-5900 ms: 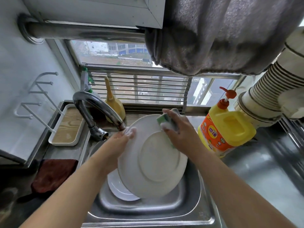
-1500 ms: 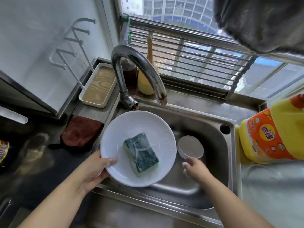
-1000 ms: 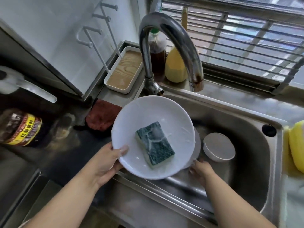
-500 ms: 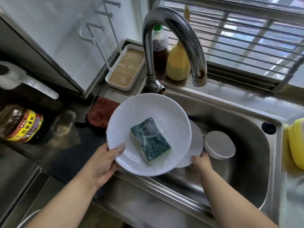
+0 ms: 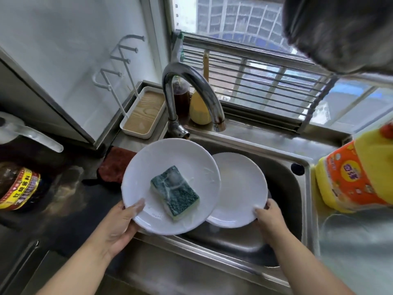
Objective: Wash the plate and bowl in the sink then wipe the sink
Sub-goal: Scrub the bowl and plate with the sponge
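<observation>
Your left hand (image 5: 119, 222) grips the soapy plate (image 5: 170, 188), sponge (image 5: 174, 192) lying on it; your right hand (image 5: 269, 218) grips a second plate (image 5: 240, 188). Both held over the sink (image 5: 244, 145).

Stainless surface (image 5: 265, 133) w/ inset sink (image 5: 304, 188). Left of sink: dark red cloth (image 5: 116, 165), white tray w/ wood-grain insert (image 5: 144, 113), dark bottle w/ red-yellow label (image 5: 19, 186). Behind faucet (image 5: 191, 86): brown bottle (image 5: 181, 96), yellow bottle (image 5: 198, 110); right of sink: yellow-orange detergent jug (image 5: 357, 175).
</observation>
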`<state>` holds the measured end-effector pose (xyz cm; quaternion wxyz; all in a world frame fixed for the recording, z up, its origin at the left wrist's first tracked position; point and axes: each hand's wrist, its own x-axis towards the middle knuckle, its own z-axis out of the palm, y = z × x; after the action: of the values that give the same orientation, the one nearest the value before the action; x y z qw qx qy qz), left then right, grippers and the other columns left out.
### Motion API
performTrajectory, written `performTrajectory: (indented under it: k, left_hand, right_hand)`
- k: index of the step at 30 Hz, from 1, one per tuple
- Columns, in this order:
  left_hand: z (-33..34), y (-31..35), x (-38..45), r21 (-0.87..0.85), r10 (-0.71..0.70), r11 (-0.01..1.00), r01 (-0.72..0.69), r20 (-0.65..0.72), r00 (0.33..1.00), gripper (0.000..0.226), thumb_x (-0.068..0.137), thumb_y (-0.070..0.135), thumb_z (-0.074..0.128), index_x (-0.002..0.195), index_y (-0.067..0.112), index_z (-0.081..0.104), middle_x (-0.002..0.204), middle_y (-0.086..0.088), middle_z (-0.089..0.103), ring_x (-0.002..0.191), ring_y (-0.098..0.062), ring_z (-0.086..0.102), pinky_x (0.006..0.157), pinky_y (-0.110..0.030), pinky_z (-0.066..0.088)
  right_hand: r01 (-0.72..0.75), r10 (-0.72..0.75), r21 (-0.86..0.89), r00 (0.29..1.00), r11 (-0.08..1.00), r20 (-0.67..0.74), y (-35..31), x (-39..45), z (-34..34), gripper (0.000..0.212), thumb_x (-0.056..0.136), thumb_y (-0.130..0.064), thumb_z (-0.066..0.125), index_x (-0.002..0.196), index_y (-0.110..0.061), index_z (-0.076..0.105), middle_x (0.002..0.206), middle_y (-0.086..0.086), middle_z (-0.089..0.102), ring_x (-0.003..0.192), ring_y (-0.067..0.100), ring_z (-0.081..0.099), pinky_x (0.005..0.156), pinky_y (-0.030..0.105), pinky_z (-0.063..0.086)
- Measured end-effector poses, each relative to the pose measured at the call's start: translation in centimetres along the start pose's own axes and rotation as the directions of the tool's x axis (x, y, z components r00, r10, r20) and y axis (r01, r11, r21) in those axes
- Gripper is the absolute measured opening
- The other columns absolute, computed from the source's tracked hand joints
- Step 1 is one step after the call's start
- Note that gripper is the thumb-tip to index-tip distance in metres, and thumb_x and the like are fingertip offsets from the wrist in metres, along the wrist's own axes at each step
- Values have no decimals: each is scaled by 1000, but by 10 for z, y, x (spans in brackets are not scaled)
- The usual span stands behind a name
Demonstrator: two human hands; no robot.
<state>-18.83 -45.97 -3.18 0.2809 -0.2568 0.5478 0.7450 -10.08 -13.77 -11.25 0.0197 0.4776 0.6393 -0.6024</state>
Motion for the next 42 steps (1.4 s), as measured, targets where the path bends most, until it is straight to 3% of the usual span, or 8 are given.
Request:
performTrajectory:
  k: [5, 10, 14, 22, 26, 31, 35, 42]
  left_hand:
    - [14, 2, 1, 17, -26, 1000, 25, 107, 994, 29, 91, -7, 45, 113, 5, 60, 102, -16, 72, 90, -28, 70, 66, -34, 60]
    - [26, -5, 10, 45, -49, 998, 43, 144, 988, 41, 87, -17, 38, 122, -2, 54, 115, -25, 63, 106, -36, 60, 78, -38, 56]
    - [25, -18, 22, 78, -15, 997, 12, 38, 999, 47, 87, -18, 41, 129, 1, 50, 117, -23, 62, 107, -36, 59, 78, -40, 58]
    - [42, -40, 37, 215, -1, 976, 18, -78, 997, 34, 90, -17, 39, 116, 4, 44, 102, -22, 56, 80, -29, 58, 62, -39, 49]
    - [60, -56, 57, 199, -22, 979, 38, -78, 997, 33, 90, -17, 38, 117, 2, 45, 101, -22, 58, 80, -29, 59, 64, -38, 54]
    - [76, -63, 83, 161, -61, 985, 67, -40, 997, 29, 95, -10, 36, 116, 8, 45, 101, -19, 59, 83, -26, 59, 74, -39, 50]
    - [77, -73, 114, 158, -86, 983, 95, -67, 994, 28, 96, -7, 37, 120, 7, 43, 102, -17, 57, 83, -27, 58, 69, -39, 51]
    - [73, -90, 163, 254, -107, 957, 142, -146, 983, 40, 97, 2, 43, 137, 2, 35, 128, -25, 53, 109, -38, 57, 94, -49, 47]
  right_hand:
    - [43, -44, -7, 993, 999, -109, -23, -14, -49, 22, 84, 6, 52, 101, -8, 52, 98, 15, 59, 97, 34, 58, 87, 50, 51]
    - [111, -100, 44, 974, 993, -204, -35, -27, -93, 32, 85, 8, 53, 112, -8, 53, 104, 16, 61, 95, 30, 59, 85, 43, 50]
    - [181, -158, 55, 946, 982, -282, -39, -36, -116, 38, 80, 1, 58, 115, -11, 54, 111, 18, 62, 101, 36, 61, 91, 54, 49]
    - [313, -290, -9, 870, 950, -399, -54, -59, -125, 29, 84, 3, 58, 107, -14, 54, 102, 17, 62, 95, 34, 60, 87, 45, 47]
    - [264, -191, 176, 919, 948, -346, -53, -62, -125, 39, 88, 8, 51, 125, -3, 49, 111, 15, 57, 100, 32, 58, 92, 45, 50]
    - [98, -23, 349, 977, 932, -213, -48, -64, -119, 42, 90, 14, 42, 128, -4, 46, 106, 11, 57, 79, 16, 57, 50, 20, 54]
    - [29, 43, 377, 983, 926, -181, -31, -59, -112, 41, 91, 13, 41, 129, -2, 44, 114, 17, 54, 80, 19, 56, 51, 25, 56]
    - [22, 64, 445, 982, 895, -177, -23, -53, -97, 40, 91, 14, 40, 128, -1, 46, 92, 13, 62, 67, 21, 63, 42, 19, 52]
